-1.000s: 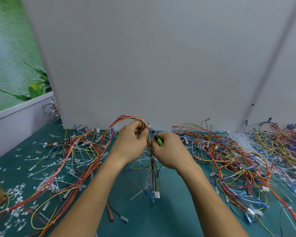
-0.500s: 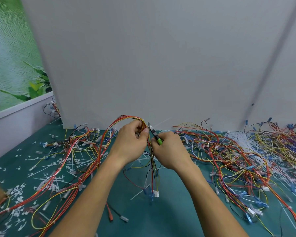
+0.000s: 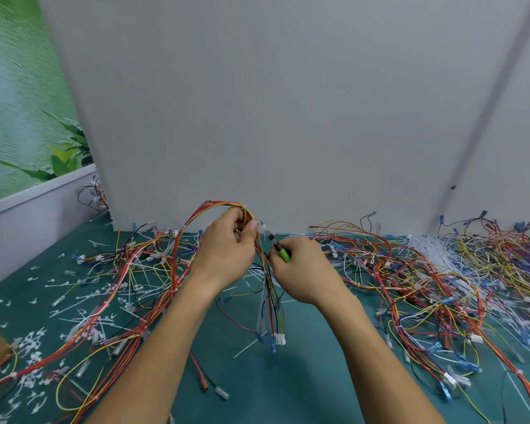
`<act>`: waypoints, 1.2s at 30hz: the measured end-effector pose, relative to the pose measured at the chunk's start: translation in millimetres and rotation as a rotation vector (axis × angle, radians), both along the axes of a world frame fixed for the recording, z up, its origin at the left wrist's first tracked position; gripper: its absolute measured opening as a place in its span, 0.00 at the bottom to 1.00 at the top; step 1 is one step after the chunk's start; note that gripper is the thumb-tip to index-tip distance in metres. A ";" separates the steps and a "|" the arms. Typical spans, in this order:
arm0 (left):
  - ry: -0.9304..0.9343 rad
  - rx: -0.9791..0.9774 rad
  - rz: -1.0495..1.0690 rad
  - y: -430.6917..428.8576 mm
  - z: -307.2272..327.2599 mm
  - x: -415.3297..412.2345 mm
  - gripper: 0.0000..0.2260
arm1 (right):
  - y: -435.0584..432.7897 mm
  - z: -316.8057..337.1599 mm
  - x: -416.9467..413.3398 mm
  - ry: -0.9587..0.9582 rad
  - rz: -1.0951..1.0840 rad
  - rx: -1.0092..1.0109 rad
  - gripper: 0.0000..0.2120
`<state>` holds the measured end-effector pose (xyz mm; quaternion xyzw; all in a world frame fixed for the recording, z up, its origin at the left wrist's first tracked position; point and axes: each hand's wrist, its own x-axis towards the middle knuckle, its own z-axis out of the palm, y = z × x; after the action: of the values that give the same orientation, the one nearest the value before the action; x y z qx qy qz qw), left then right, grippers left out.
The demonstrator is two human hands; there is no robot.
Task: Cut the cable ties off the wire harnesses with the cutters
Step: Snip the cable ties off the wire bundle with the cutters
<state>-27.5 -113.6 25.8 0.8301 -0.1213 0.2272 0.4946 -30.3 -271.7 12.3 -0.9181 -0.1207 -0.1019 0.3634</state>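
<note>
Your left hand (image 3: 227,249) is curled around the top of 1 wire harness (image 3: 210,208) and pinches it between thumb and fingers. The harness bends over that hand like a bow. Then it hangs down between your 2 hands to a white plug (image 3: 279,339) just above the tabletop (image 3: 303,384).

Your right hand (image 3: 303,270) is wrapped tight around the green handle of the cutters (image 3: 275,241). The 2 hands are close together, just above the middle of the tabletop, near the grey wall (image 3: 288,117).

The cutters are long and thin. They slant from your right hand up and to the left, and the dark tip points at your left thumb. It is right beside the wires there. The blades are too small to tell if they are apart or together, or if they touch a tie.

Lots of little white cut ties (image 3: 83,301) lie on the left side, so I think a good part of the job is done. A big messy pile of harnesses (image 3: 410,280) sits on the right. I think many of those need cutting too, so a lot is left.
</note>
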 end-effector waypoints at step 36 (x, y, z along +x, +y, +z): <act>-0.020 -0.094 -0.089 2.6 7.6 -5.6 0.06 | -37.1 21.6 5.7 0.061 -0.077 0.506 0.10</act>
<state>-33.1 -111.1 33.3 0.7975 -0.1522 0.2187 0.5412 -24.6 -308.8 33.9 -0.8045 -0.0450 -0.1148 0.5810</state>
